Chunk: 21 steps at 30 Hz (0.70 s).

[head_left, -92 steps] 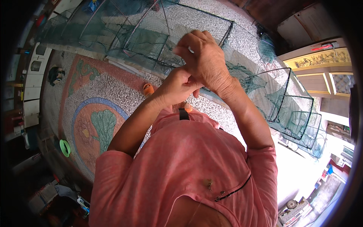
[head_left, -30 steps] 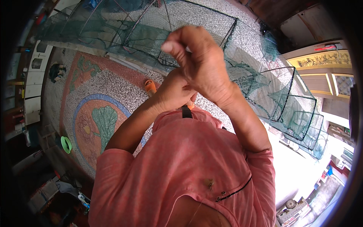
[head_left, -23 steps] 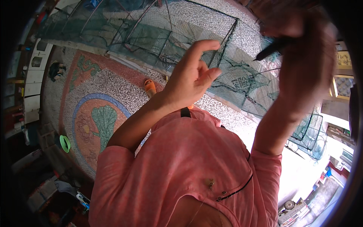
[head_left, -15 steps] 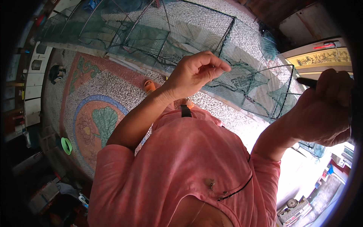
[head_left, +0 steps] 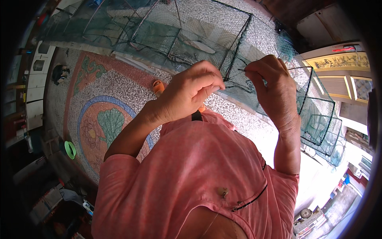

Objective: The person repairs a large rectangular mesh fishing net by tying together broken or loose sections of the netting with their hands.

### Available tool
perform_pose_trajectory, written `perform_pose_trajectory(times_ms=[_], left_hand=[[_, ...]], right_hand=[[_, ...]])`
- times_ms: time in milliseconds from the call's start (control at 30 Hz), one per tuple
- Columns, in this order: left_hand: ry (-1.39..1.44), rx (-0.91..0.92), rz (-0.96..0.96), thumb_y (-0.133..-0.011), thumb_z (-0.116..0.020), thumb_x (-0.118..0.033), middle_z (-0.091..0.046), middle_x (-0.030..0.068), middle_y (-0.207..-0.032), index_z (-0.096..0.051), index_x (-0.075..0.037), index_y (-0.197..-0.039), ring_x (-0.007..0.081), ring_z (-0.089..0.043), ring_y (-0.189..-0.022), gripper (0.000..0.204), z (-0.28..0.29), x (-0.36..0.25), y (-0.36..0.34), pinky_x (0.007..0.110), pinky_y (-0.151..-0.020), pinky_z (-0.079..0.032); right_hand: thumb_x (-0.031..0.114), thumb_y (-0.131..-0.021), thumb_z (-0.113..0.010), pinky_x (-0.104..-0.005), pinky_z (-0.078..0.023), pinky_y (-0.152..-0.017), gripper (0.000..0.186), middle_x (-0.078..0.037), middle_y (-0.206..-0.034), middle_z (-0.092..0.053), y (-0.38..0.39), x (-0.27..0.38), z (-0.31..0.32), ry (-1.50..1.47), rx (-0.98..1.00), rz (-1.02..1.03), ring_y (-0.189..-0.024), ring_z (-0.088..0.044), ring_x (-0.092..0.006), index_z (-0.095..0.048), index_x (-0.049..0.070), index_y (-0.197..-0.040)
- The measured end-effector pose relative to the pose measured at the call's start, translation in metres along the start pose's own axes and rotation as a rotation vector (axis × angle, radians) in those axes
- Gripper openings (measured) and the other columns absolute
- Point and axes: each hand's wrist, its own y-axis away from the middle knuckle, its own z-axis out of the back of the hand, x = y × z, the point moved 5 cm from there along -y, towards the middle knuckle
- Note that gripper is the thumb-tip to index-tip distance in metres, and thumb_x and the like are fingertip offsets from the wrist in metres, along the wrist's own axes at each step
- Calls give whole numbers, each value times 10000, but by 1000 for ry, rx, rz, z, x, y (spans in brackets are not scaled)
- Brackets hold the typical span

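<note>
A long green mesh net trap (head_left: 201, 24) with dark square frames stretches across the far side, from the left to the right. Before its near edge, my left hand (head_left: 195, 89) is closed in a pinch, thumb against fingers. The fingertips overlap the lower end of a dark frame bar (head_left: 238, 46); what they pinch is too small to make out. To its right, my raised right hand (head_left: 274, 89) pinches a slim dark pointed tool (head_left: 241, 70). The tool's tip points left toward my left hand, and the rest is hidden in the fingers.
Below lies a pebbled floor with an inlaid flower medallion (head_left: 107, 131). Orange footwear (head_left: 158, 85) shows beyond my left forearm. A green basin (head_left: 70, 149) stands at the left. Cabinets with a yellow panel (head_left: 338, 61) are at the far right, near a bright opening.
My right hand has come in from the far right toward my left hand, with the dark tool still in it. My left hand has moved slightly left and down.
</note>
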Motion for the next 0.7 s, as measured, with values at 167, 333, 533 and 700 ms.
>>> perform_pose_trajectory(times_ms=[167, 333, 533, 700], left_hand=[[-66, -37, -26, -850, -557, 42, -580, 83, -1016, -630, -31, -918, 154, -588, -766, 124, 3, 4, 4, 252, -637, -468], [-76, -53, 22, -851, -561, 40, -592, 94, -1103, -623, -28, -915, 145, -586, -790, 113, 1, 16, 6, 251, -653, -468], [43, -71, 141, -863, -566, 22, -606, 86, -1133, -619, -20, -907, 95, -562, -729, 81, -5, 30, 8, 220, -599, -448], [84, -49, 223, -854, -575, 25, -609, 78, -1145, -622, -13, -898, 79, -555, -708, 75, -6, 33, 6, 212, -578, -444]], right_hand=[[99, -771, -668, -345, -492, -684, 11, -35, -825, -581, -1, 4, -13, 53, 14, 0, -828, -558, -233, -660, 102, -778], [81, -759, -667, -355, -481, -710, 48, -44, -828, -587, -1, 1, -25, 1, -11, -11, -829, -556, -249, -649, 97, -801], [64, -759, -660, -376, -464, -737, 122, -72, -837, -595, -1, -6, -36, -183, -12, -106, -833, -560, -282, -589, 66, -859], [53, -750, -660, -381, -461, -735, 149, -78, -844, -597, 0, -7, -37, -234, -10, -145, -830, -560, -293, -566, 60, -866]])
